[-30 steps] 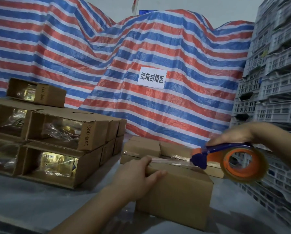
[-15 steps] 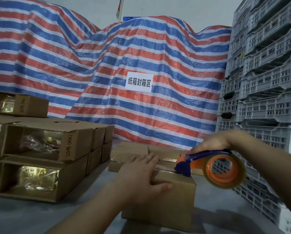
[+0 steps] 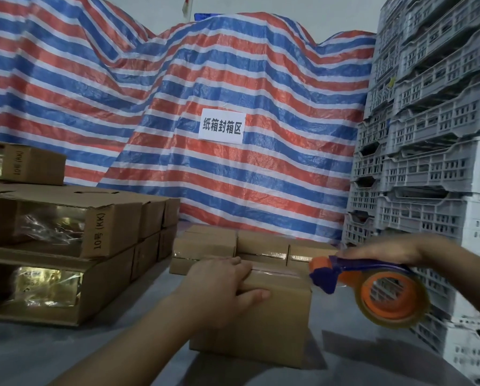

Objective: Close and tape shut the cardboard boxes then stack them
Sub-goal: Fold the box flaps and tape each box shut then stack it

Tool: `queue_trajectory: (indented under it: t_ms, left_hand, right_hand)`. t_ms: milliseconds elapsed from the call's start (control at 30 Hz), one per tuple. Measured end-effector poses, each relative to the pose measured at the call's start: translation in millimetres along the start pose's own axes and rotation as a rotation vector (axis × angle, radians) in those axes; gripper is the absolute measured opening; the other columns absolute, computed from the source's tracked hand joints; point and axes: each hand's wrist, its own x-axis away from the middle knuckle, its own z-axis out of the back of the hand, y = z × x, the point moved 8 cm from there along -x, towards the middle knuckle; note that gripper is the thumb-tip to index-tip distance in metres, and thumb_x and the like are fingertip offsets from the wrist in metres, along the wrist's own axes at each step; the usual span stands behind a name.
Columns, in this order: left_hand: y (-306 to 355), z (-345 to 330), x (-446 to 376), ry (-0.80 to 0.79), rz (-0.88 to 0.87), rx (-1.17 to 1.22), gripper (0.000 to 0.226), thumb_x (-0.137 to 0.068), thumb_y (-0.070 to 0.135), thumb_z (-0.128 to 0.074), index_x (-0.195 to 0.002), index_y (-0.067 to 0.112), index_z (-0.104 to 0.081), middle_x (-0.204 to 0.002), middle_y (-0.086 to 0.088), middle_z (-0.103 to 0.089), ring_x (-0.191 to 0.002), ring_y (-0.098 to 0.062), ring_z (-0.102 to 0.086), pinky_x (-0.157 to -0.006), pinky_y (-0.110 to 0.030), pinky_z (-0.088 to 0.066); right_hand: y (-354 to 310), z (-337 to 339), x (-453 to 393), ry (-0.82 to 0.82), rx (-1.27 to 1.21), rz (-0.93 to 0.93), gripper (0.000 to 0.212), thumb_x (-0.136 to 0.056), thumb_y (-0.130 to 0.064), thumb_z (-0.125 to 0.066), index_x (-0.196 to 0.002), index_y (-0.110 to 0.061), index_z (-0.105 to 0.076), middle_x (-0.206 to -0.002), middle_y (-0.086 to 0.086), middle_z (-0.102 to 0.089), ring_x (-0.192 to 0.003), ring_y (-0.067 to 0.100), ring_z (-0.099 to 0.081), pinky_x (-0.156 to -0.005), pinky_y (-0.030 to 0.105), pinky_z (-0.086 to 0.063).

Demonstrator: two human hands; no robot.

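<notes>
A closed cardboard box (image 3: 266, 330) stands on the grey surface in front of me. My left hand (image 3: 222, 285) presses flat on its top near edge, thumb down the front face. A strip of clear tape runs along the top seam. My right hand (image 3: 383, 250) grips an orange and blue tape dispenser (image 3: 372, 291), whose blue head sits just past the box's right top edge. Behind it lie taped boxes (image 3: 261, 247) in a low row.
Open boxes (image 3: 66, 246) with shiny wrapped contents are stacked at the left. A striped red, white and blue tarp (image 3: 233, 93) with a white sign (image 3: 222, 128) fills the back. Grey plastic crates (image 3: 433, 162) tower at the right. The grey surface (image 3: 52, 352) shows at the lower left.
The dispenser has travelled rightward along the box top and come off its right edge. My left hand shifted from gripping the top corner to pressing flat. The view has turned slightly right.
</notes>
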Motion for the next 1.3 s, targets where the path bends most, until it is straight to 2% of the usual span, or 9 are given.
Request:
queue_trajectory:
  t_ms: [200, 367, 567, 700, 867, 933, 1033, 1167, 1300]
  left_hand:
    - [4.2, 5.1, -10.0, -0.110, -0.004, 0.013, 0.080, -0.087, 0.080, -0.027, -0.154, 0.040, -0.007, -0.139, 0.003, -0.054, -0.123, -0.017, -0.051, -0.100, -0.036, -0.041]
    - [50.2, 18.1, -29.7, -0.083, -0.070, -0.001, 0.080, -0.084, 0.082, -0.030, -0.150, 0.035, -0.028, -0.149, 0.003, -0.043, -0.135, -0.021, -0.041, -0.104, -0.042, -0.035]
    - [79.3, -12.8, -35.0, -0.233, -0.131, 0.097, 0.076, -0.090, 0.069, -0.044, -0.153, 0.036, -0.019, -0.159, 0.004, -0.028, -0.141, -0.020, -0.032, -0.111, -0.042, -0.032]
    - [77.1, -12.7, -33.1, -0.198, -0.127, 0.053, 0.077, -0.091, 0.069, -0.042, -0.155, 0.033, -0.019, -0.162, 0.005, -0.021, -0.143, -0.018, -0.029, -0.116, -0.042, -0.027]
    - [76.5, -12.4, -32.5, -0.188, -0.117, 0.015, 0.079, -0.091, 0.071, -0.039, -0.155, 0.032, -0.018, -0.163, 0.006, -0.016, -0.146, -0.018, -0.023, -0.116, -0.042, -0.021]
    - [76.3, -12.7, -32.4, -0.175, -0.119, 0.011, 0.078, -0.091, 0.072, -0.038, -0.155, 0.032, -0.019, -0.163, 0.006, -0.017, -0.146, -0.019, -0.024, -0.116, -0.044, -0.022]
    - [78.3, -12.6, -31.6, -0.164, -0.122, 0.025, 0.076, -0.091, 0.070, -0.040, -0.154, 0.031, -0.023, -0.161, 0.005, -0.024, -0.143, -0.019, -0.030, -0.114, -0.043, -0.028]
    - [79.7, -10.8, -31.4, -0.161, -0.123, 0.053, 0.069, -0.091, 0.068, -0.043, -0.150, 0.034, -0.031, -0.153, 0.007, -0.037, -0.132, -0.018, -0.044, -0.107, -0.042, -0.039]
    - [80.0, -11.4, -32.2, -0.169, -0.121, 0.050, 0.073, -0.090, 0.070, -0.041, -0.152, 0.036, -0.025, -0.155, 0.008, -0.035, -0.133, -0.018, -0.043, -0.106, -0.040, -0.038]
  right_hand:
    - [17.4, -22.9, -13.6, 0.034, -0.064, 0.064, 0.076, -0.073, -0.078, -0.060, -0.105, -0.010, -0.070, -0.079, 0.001, -0.070, -0.064, 0.011, -0.061, -0.066, 0.023, -0.050]
    - [23.5, -28.9, -16.8, 0.044, -0.186, 0.112, 0.060, -0.086, -0.068, -0.060, -0.110, -0.013, -0.066, -0.080, -0.001, -0.073, -0.065, 0.010, -0.065, -0.064, 0.022, -0.053]
    - [24.6, -33.7, -11.9, 0.064, -0.210, 0.177, 0.047, -0.093, -0.060, -0.055, -0.111, -0.018, -0.065, -0.080, -0.006, -0.076, -0.069, 0.007, -0.070, -0.064, 0.018, -0.053]
    - [32.6, -29.6, -9.9, 0.014, -0.246, 0.205, 0.064, -0.092, -0.064, -0.053, -0.121, -0.008, -0.065, -0.091, 0.005, -0.071, -0.078, 0.019, -0.063, -0.078, 0.030, -0.051]
    - [40.6, -15.5, -0.6, -0.036, -0.269, 0.181, 0.059, -0.086, -0.062, -0.060, -0.110, -0.009, -0.066, -0.084, 0.000, -0.072, -0.070, 0.010, -0.065, -0.067, 0.023, -0.052]
    - [32.0, -9.2, 8.9, -0.028, -0.146, 0.164, 0.041, -0.090, -0.059, -0.056, -0.098, -0.021, -0.069, -0.075, -0.009, -0.074, -0.064, 0.004, -0.067, -0.061, 0.017, -0.051]
    - [6.7, 2.9, 21.6, 0.028, 0.190, 0.090, 0.046, -0.090, -0.065, -0.052, -0.075, -0.026, -0.070, -0.061, -0.015, -0.070, -0.052, -0.001, -0.063, -0.055, 0.014, -0.049]
    - [-42.4, 3.6, 19.6, 0.132, 0.657, -0.017, 0.065, -0.079, -0.081, -0.056, -0.098, -0.020, -0.071, -0.086, -0.001, -0.075, -0.074, 0.018, -0.072, -0.081, 0.034, -0.059]
    - [-93.0, -3.6, 29.4, 0.250, 0.919, -0.061, 0.055, -0.077, -0.076, -0.061, -0.080, -0.021, -0.066, -0.072, -0.003, -0.065, -0.059, 0.016, -0.060, -0.058, 0.029, -0.048]
